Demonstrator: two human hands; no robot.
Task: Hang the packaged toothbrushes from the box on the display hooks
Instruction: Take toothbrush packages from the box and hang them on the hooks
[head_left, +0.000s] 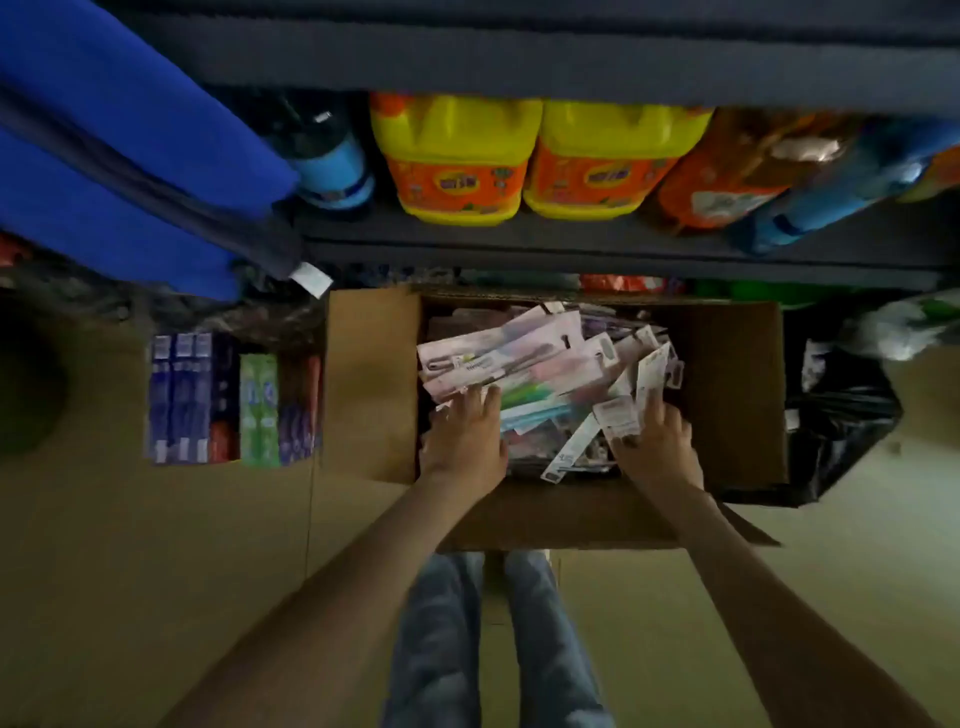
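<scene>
Ahead of you, two yellow plastic jugs with orange labels (457, 156) stand side by side at the front edge of the dark shelf (571, 244), an orange pouch (727, 176) just beside them. On the tan floor (156, 545), boxed cartons in blue, green and red (234, 400) lie leftward, and a black plastic bag (831, 426) rightward.

toothbrush pkgs (524, 358) in box (727, 389)
</scene>
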